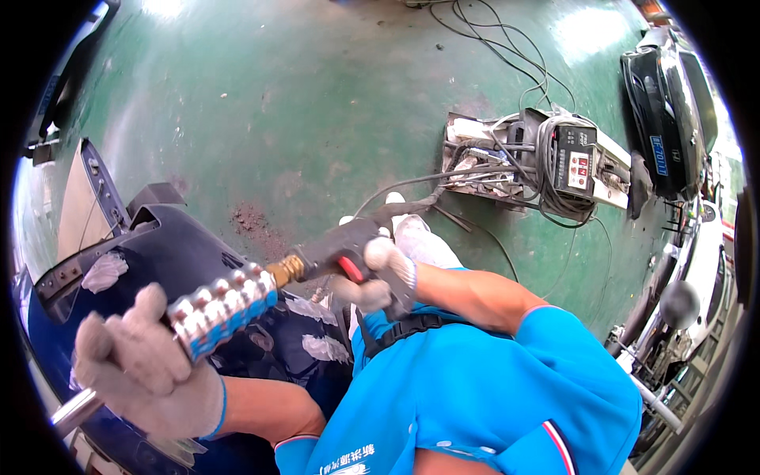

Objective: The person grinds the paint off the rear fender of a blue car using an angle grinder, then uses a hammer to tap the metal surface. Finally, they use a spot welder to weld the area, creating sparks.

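Observation:
Across the middle left I hold a slide-hammer dent puller, made up of a black pistol-shaped body with a red trigger, a brass fitting and a ribbed, shiny metal weight. My right hand, in a whitish knit glove, is closed around the pistol grip near the trigger. My gloved left hand curls loosely around the tool's far end, right beside the weight. Past this hand the bare metal rod sticks out. Below the tool lies a dark blue car body panel with several whitish patches.
A wheeled welding machine with a control panel and coiled cables stands at right centre. Its cable runs over the green floor to the tool. Reddish-brown debris lies near the panel. Dark car at far right.

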Tool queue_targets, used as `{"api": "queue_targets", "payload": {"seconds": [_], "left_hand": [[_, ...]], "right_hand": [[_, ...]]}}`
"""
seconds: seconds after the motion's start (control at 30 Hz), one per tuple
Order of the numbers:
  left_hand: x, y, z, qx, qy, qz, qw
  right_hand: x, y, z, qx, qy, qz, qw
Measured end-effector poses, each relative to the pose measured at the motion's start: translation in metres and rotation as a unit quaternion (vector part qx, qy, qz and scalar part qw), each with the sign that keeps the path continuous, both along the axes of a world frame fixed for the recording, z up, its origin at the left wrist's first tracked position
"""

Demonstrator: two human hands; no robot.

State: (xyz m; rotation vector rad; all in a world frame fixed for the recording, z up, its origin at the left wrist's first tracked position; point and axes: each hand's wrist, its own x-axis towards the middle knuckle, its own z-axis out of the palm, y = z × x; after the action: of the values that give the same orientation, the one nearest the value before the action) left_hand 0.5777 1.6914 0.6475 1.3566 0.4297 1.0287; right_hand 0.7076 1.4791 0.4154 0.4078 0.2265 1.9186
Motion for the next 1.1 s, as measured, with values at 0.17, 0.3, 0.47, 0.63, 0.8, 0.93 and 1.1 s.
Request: {"api": "queue_targets", "payload": {"seconds": [0.17, 0.3, 0.47, 0.63, 0.8, 0.93, 1.1], "left_hand": [[0.045, -0.024, -0.078, -0.135, 0.112, 0.069, 0.982], [0.049, -0.036, -0.158, -0.229, 0.157, 0.098, 0.956], [0.053, -0.055, -0.211, -0.286, 0.193, 0.108, 0.932], [0.049, -0.031, -0.197, -0.208, 0.179, 0.129, 0.953], [0.027, -0.012, -0.115, -0.093, 0.101, 0.081, 0.987], [0.036, -0.041, -0.129, 0.108, 0.173, 0.111, 0.973], [0.026, -0.059, -0.203, -0.128, 0.234, 0.171, 0.948]], "right_hand": [[0.017, -0.026, -0.083, -0.097, -0.095, -0.077, 0.988], [0.017, -0.069, -0.145, -0.163, -0.115, -0.03, 0.979], [0.017, -0.091, -0.146, -0.346, -0.295, 0.017, 0.89], [0.013, -0.063, -0.186, -0.296, -0.276, 0.009, 0.915], [0.046, -0.001, -0.111, -0.187, -0.319, 0.01, 0.929], [0.053, -0.006, -0.127, -0.173, -0.361, 0.017, 0.916], [0.041, -0.056, -0.19, -0.257, -0.403, 0.049, 0.877]]}}
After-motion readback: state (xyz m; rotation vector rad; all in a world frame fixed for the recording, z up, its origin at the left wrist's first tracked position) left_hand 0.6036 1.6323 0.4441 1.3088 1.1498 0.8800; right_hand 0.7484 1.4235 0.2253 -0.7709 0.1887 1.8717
